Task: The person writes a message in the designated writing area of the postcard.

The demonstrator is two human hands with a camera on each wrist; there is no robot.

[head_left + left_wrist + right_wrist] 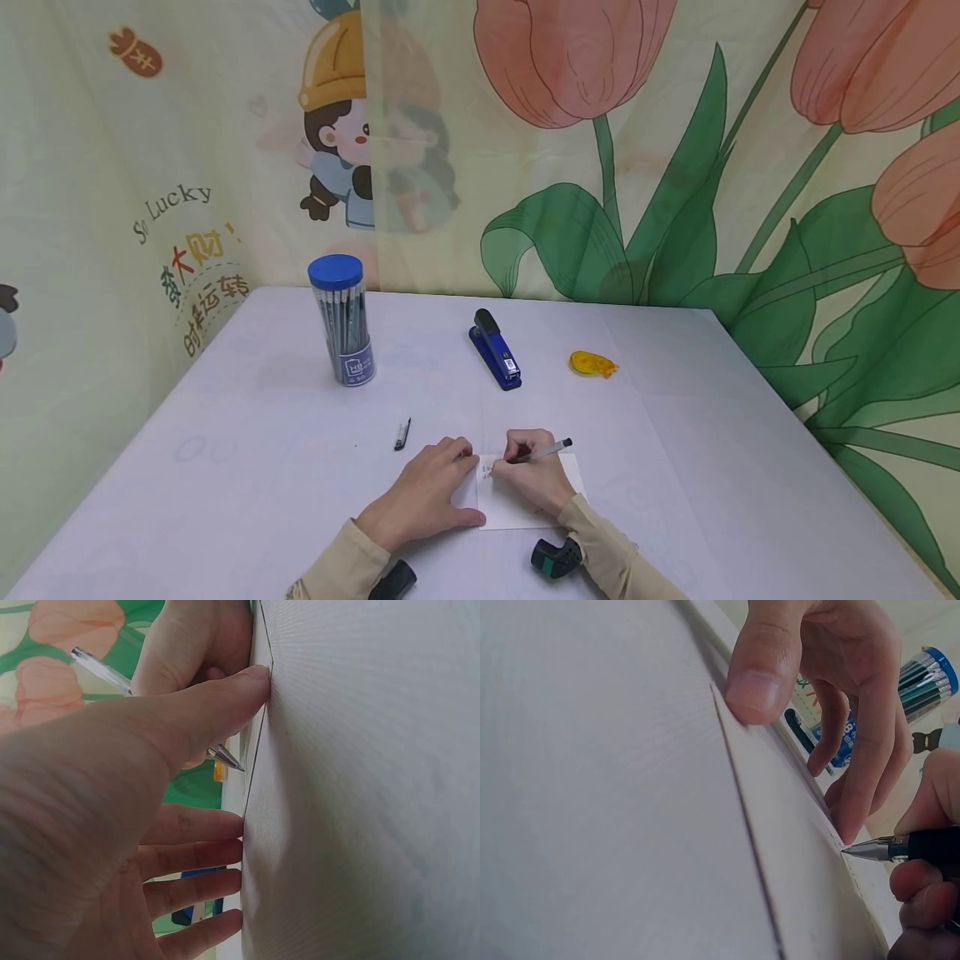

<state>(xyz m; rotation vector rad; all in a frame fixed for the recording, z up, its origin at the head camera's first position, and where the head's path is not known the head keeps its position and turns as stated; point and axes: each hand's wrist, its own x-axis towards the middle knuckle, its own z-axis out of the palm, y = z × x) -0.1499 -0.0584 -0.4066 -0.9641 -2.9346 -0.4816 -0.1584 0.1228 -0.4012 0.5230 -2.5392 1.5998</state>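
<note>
Insp. note: paper [517,515] lies flat on counter [247,425], small writing nr its far L corner. R hand [542,482]: grip pinches pen [547,451], tip at sheet, by the writing. L hand [423,492]: grip spread, thumb at near L corner, fingertips nr far L corner. Risk 1: sheet may pivot or skid under pen pressure, cause: L hand appears to steady L edge only. Risk 2: poss. ink smear if R hand drags over fresh strokes. Risk 3: pen overrun at edge, marking counter.
</note>
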